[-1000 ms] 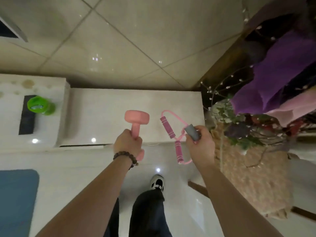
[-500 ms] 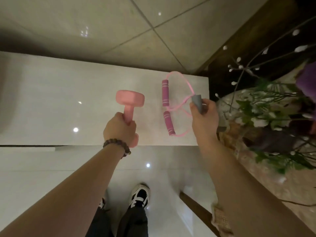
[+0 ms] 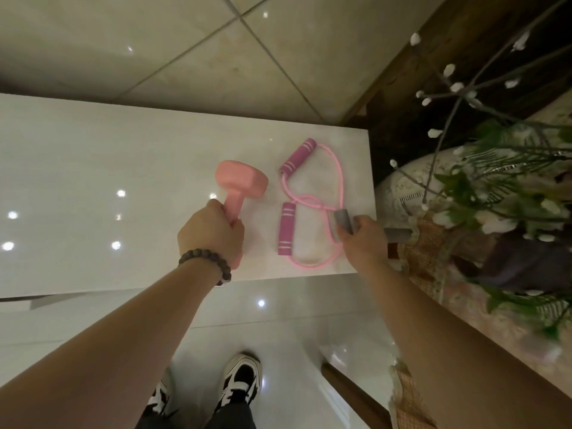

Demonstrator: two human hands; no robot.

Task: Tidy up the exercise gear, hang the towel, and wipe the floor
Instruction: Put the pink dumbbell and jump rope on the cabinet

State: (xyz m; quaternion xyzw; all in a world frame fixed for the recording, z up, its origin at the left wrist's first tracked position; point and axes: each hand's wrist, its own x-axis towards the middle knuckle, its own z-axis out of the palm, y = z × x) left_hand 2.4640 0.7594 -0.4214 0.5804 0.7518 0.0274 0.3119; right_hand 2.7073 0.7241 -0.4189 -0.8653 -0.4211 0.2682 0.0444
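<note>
Both forearms are bare, with no sleeves in view. The left wrist carries a bracelet [image 3: 206,264] of round, dark brown beads strung in a single row. Below are dark trousers [image 3: 229,416] and a pair of black-and-white sneakers [image 3: 243,380] with white laces and pale soles.

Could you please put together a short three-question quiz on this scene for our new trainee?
1. True or false: the left hand grips the pink dumbbell by its handle.
2. Which part of the pink resistance band does the right hand hold? A) a purple foam handle B) the grey centre piece C) the tubing only
3. Fill in: the band lies on the white ___.

Key: 1 true; 2 B; 3 cabinet top.
</note>
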